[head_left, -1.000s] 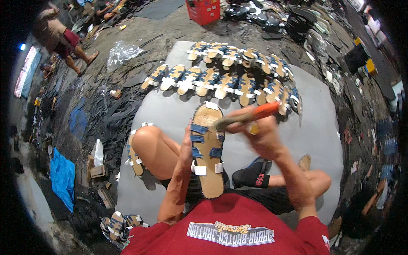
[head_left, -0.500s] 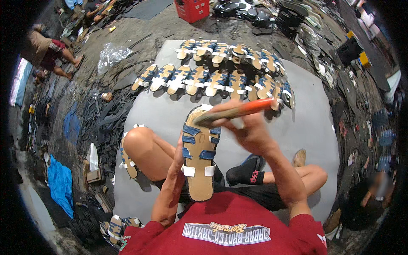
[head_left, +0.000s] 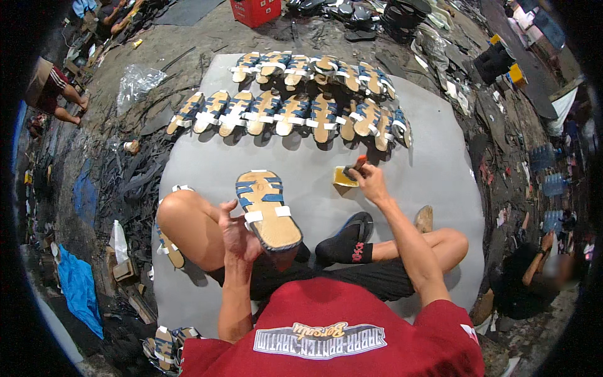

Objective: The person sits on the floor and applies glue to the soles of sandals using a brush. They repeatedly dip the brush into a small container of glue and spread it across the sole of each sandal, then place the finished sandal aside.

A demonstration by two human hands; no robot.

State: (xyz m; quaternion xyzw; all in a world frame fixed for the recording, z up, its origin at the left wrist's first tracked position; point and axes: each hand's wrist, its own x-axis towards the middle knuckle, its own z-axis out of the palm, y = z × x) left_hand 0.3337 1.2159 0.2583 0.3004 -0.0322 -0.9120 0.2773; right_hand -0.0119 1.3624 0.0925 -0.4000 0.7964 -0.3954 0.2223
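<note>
My left hand [head_left: 237,237] holds a tan sandal footbed [head_left: 275,227] with blue straps and white tabs above my lap. Its thumb shows beside the edge, while the fingers underneath are hidden. Ahead and to the right, my right hand [head_left: 373,183] is closed round a brush [head_left: 358,164] with an orange-red handle end. The brush's lower end is at a small open container [head_left: 340,181] of yellowish stuff on the grey mat; its tip cannot be made out.
Similar blue-strapped sandals [head_left: 260,114] lie in two rows across the far part of the grey mat [head_left: 433,169]. More sit by my left knee and at lower left [head_left: 164,349]. A wooden block-like piece [head_left: 424,218] lies near my right leg. A red box [head_left: 255,12] stands beyond the mat.
My right hand has brought the brush from the sandal's far end down to the container at the right. My left hand has lowered and tilted the sandal, now fully in view.
</note>
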